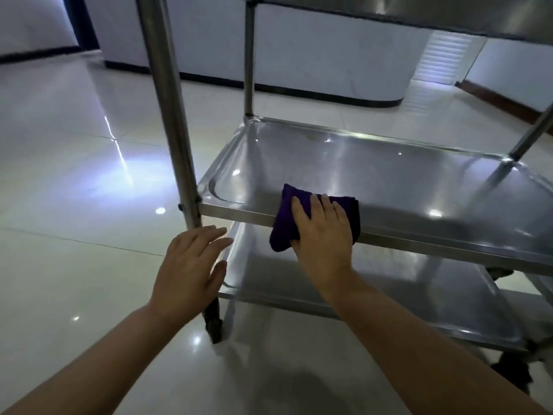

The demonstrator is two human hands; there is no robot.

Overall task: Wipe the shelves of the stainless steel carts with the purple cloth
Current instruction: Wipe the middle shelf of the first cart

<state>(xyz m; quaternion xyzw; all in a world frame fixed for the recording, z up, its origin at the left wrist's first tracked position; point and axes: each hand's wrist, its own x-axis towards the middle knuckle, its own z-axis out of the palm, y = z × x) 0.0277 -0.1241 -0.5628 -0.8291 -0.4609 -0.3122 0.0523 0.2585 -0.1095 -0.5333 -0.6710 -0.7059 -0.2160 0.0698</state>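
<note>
A stainless steel cart fills the right of the view. Its middle shelf (374, 172) is a shallow shiny tray. A lower shelf (404, 292) lies beneath it, and the underside of the top shelf (449, 16) shows above. My right hand (323, 232) presses the folded purple cloth (284, 217) over the front rim of the middle shelf, with the cloth draped partly down the edge. My left hand (191, 265) hovers with fingers spread, holding nothing, just left of the lower shelf's corner and below the front left post (167, 100).
Glossy white floor tiles (74, 175) spread to the left and behind the cart. A black caster (214, 324) sits under the front left post, another at the lower right. A white counter with a dark base (329, 70) stands behind.
</note>
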